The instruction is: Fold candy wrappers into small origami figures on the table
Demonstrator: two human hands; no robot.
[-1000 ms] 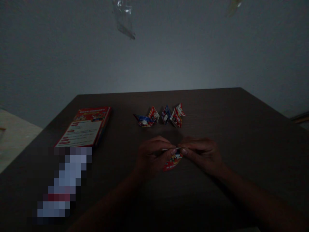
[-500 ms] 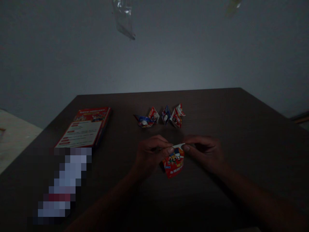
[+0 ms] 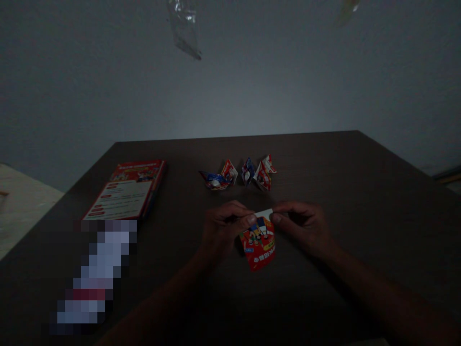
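Observation:
Between my hands hangs a red printed sheet [image 3: 261, 245] with cartoon figures and a white strip along its top edge. My left hand [image 3: 230, 228] pinches its upper left corner between thumb and fingers. At the upper right corner, my right hand [image 3: 302, 223] pinches the sheet the same way. Beyond my hands, folded paper pieces stand on the dark table: a blue and red one [image 3: 219, 179] on the left, and a blue piece [image 3: 248, 171] beside a red and white one [image 3: 264, 174] on the right.
A stack of red and white printed sheets [image 3: 126, 190] lies at the left of the table [image 3: 324, 158]. In front of it is a pixelated pale object [image 3: 104, 269]. A clear plastic bag [image 3: 185, 29] hangs on the wall behind.
The sheet's top edge has straightened, and more of its printed face and white strip shows. My right hand has shifted slightly left and both hands still pinch the sheet.

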